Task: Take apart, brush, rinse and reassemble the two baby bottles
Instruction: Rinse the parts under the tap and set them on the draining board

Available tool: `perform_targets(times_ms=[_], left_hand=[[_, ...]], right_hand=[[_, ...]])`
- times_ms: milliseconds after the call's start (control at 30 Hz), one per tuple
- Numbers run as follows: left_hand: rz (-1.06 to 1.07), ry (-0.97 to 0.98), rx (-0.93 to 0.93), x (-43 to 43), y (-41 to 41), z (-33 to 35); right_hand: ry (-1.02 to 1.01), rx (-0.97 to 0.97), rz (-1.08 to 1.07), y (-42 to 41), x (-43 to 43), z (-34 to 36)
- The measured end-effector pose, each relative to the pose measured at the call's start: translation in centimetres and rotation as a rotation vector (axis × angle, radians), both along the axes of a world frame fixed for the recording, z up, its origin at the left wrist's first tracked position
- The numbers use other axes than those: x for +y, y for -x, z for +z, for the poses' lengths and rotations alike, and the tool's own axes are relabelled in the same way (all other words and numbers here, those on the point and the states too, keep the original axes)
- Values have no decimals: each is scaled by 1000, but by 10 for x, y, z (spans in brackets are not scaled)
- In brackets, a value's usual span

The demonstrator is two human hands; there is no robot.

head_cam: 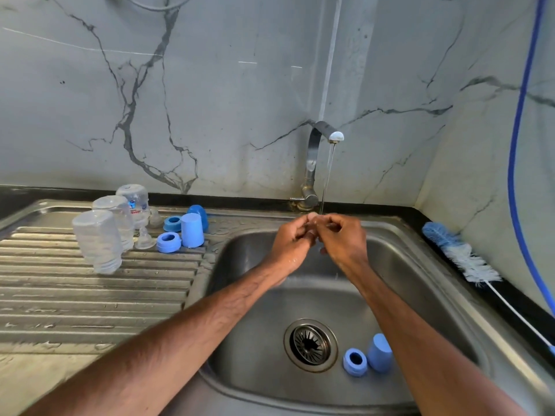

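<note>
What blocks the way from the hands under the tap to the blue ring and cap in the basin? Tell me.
Nothing visible does. The left hand and right hand are up under the stream; the blue ring and blue cap lie right of the drain, with bare basin between.

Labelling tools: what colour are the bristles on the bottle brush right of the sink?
Blue at the far end, white nearer the handle: long bristled bottle brush, head view.

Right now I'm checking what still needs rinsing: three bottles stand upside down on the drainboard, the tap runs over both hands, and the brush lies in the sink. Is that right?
Not quite. The head view shows the brush lying on the counter right of the sink, not in it. The bottles, running tap and both hands, left and right, are as you say.
</note>
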State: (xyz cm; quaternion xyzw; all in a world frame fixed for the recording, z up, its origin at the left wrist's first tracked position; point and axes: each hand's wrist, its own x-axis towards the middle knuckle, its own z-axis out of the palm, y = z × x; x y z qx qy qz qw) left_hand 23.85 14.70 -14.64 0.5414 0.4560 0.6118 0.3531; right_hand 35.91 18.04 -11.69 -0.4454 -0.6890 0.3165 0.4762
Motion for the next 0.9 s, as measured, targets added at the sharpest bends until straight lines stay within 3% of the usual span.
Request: perform_targets(times_ms=[233,300,400,533,633,767,900], left_hand=[[145,105,-158,13,8,0],[215,43,-19,15,8,-1],[377,-145,287,11,4,6],[230,-125,240,8,2,20],[263,-151,305,8,4,26],[388,-222,583,5,14,30],[360,-351,878,-1,22,27]], right_hand=[[72,-110,124,-2,10,3],[167,83,73,-3,11,4],[474,398,108,-7,10,5],[749,614,174,-10,12,7],[836,685,246,-12,13,7],[943,655,336,-13,18,6],[992,605,395,-13,21,4]])
